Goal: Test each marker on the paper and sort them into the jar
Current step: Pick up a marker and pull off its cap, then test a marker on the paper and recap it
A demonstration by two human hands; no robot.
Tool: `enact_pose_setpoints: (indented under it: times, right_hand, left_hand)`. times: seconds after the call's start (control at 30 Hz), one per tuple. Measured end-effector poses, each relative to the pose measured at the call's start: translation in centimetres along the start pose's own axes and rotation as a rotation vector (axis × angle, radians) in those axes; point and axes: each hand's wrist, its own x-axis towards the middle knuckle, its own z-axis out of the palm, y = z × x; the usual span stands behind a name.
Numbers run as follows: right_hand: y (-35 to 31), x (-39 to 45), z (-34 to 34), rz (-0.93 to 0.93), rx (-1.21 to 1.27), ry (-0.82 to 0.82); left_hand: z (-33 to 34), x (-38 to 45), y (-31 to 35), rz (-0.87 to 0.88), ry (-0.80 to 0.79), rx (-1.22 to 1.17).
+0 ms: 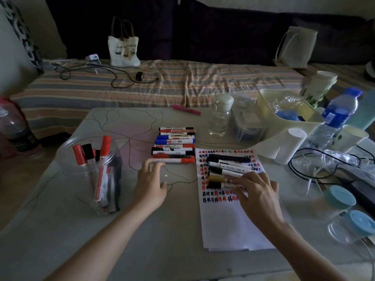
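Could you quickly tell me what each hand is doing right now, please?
Left hand: open, fingertips touching the end of the nearest red marker in the row.
Right hand: open, fingers resting on the markers on the paper.

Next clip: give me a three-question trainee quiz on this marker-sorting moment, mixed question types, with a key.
1. True or false: the clear plastic jar holds capped markers standing upright.
2. Which hand touches the red-capped marker nearest in the row on the table? A left hand, B right hand.
3. Fill in: the short black-capped markers lie on the white ____.

Key: 1 true; 2 A; 3 paper.
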Motion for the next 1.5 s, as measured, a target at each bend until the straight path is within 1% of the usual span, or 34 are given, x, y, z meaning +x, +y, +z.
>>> enact_pose_setpoints:
  times: [0.17, 0.27, 0.43, 0.53, 0.6, 0.63, 0.67, 0.73, 0.77, 0.8, 0.87, 0.9, 0.97, 1.0, 1.07, 1.1, 1.13, 1.23, 1.3, 1.37, 1.4, 1.43, 1.5]
  right_hand:
    - [0.0, 0.6, 1.1, -0.04, 0.059, 0.041]
    - [0.4, 0.9, 1.4, -0.043, 0.072, 0.039]
    - [0.6, 1.0, 1.8, -0.025, 0.096, 0.056]
    - [0.2, 0.7, 1.8, -0.025, 0.097, 0.055]
    - [0.0, 0.3, 1.5, -0.006, 0.121, 0.047]
    - [-0.2, 0.2, 1.3, -0.001, 0.155, 0.044]
    - [-0.4, 0.1, 0.9, -0.001, 0.228, 0.046]
    - [-1.7, -0.4, -0.6, 0.024, 0.479, 0.038]
    - [-2.8, -0.8, -1.6, 0.067, 0.616, -0.004]
    - [-4.0, -1.2, -2.7, 0.119, 0.743, -0.083]
    - [-6.2, -2.3, -4.3, 0.205, 0.911, -0.246]
    - [-6.8, -3.0, -4.7, 0.234, 0.939, -0.281]
    - [-7.2, -4.0, -5.3, 0.253, 0.912, -0.265]
    - [-7.0, -4.5, -5.6, 0.262, 0.9, -0.261]
    - [-6.4, -5.1, -6.4, 0.323, 0.927, -0.287]
    - [-6.1, -5.2, -7.0, 0.359, 0.949, -0.303]
    - [-5.9, -5.4, -7.6, 0.392, 0.971, -0.319]
    - [-5.5, -5.7, -9.5, 0.511, 1.108, -0.321]
    - [-5.6, -5.7, -10.4, 0.615, 1.258, -0.31]
    - [-6.1, -5.7, -10.9, 0.755, 1.463, -0.308]
    - [-6.5, -5.7, -10.9, 0.808, 1.543, -0.322]
    - [-7.1, -5.7, -10.8, 0.827, 1.583, -0.349]
    - [-8.1, -5.8, -10.3, 0.805, 1.585, -0.389]
  left_hand:
    - [-0.2, 3.5, -0.1, 0.14, 0.029, 0.141]
    - [0.4, 5.1, -0.1, 0.196, 0.011, 0.221]
    - [1.8, 6.0, -0.3, 0.218, 0.028, 0.302]
    - [2.1, 5.7, 0.0, 0.158, -0.003, 0.259]
    - [1.6, 4.9, 0.9, 0.094, 0.001, 0.142]
    - [1.0, 4.3, 1.8, 0.037, 0.011, 0.027]
    - [0.3, 3.5, 3.1, -0.052, -0.005, -0.142]
    - [-1.3, 0.9, 6.2, -0.279, -0.126, -0.618]
    - [-1.8, -0.5, 7.6, -0.373, -0.191, -0.832]
    - [-2.1, -1.9, 8.6, -0.43, -0.246, -0.959]
    - [-2.1, -4.3, 9.9, -0.472, -0.34, -1.061]
    - [-2.0, -5.2, 10.2, -0.478, -0.377, -1.067]
    - [-2.2, -6.5, 10.6, -0.493, -0.421, -1.081]
    - [-2.5, -6.8, 10.5, -0.517, -0.419, -1.128]
    - [-3.2, -7.0, 9.8, -0.556, -0.347, -1.269]
    - [-3.7, -7.1, 9.3, -0.52, -0.3, -1.276]
    - [-4.2, -7.2, 8.9, -0.425, -0.269, -1.176]
    - [-5.1, -8.0, 7.9, 0.009, -0.265, -0.671]
    - [-5.2, -8.4, 7.8, 0.213, -0.254, -0.5]
    - [-5.1, -8.6, 8.1, 0.313, -0.252, -0.443]
    - [-4.9, -8.6, 8.2, 0.332, -0.255, -0.442]
    - [-4.7, -8.6, 8.3, 0.337, -0.26, -0.451]
    - [-4.3, -8.8, 8.7, 0.336, -0.274, -0.452]
